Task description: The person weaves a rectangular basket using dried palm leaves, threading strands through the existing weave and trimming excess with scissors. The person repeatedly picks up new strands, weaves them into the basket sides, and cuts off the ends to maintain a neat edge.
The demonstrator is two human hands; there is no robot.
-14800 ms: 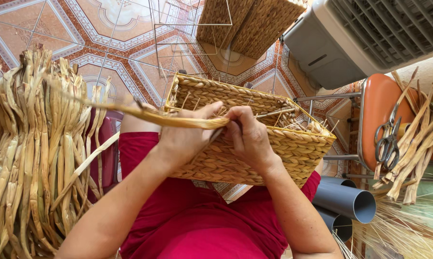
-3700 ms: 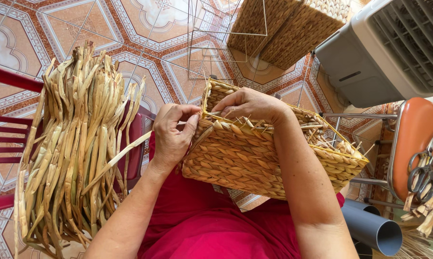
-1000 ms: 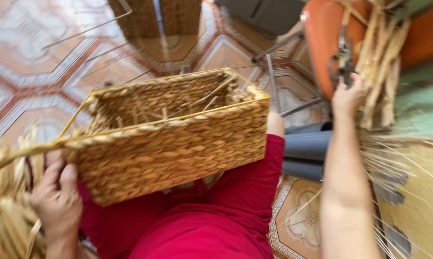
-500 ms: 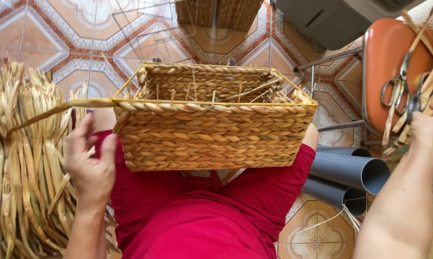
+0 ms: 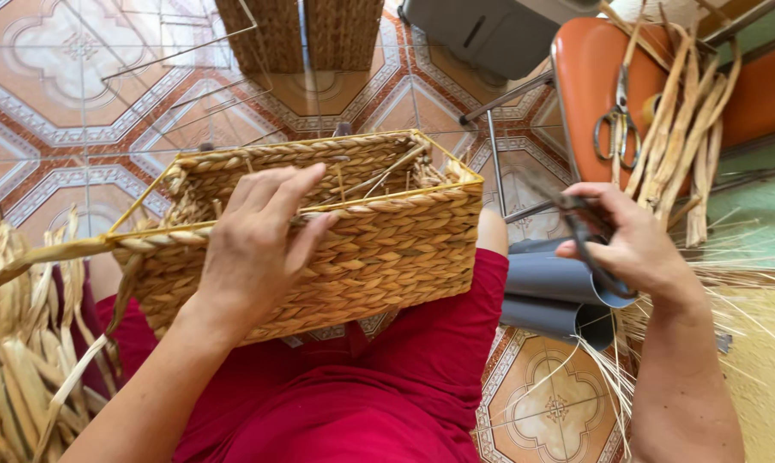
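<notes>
Basket [image 5: 319, 240] on my lap, tilted, open side up. Looks light, stiff at wire-framed rim, weave rough, not slippery; loose strand [image 5: 53, 254] off left corner soft, bendy. Best hold: rim or front wall, not strand ends. My left hand [image 5: 254, 249] lies spread on near rim, fingers over edge, steadying. My right hand [image 5: 632, 244] closed round dark scissors [image 5: 589, 236], off to basket's right. Half second ago right hand was empty, out by chair [image 5: 589, 73]; left hung below basket, now on rim.

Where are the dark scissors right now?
In the head view, the dark scissors are in the right hand, at the right, above the grey pipes and beside the woven basket.
</notes>
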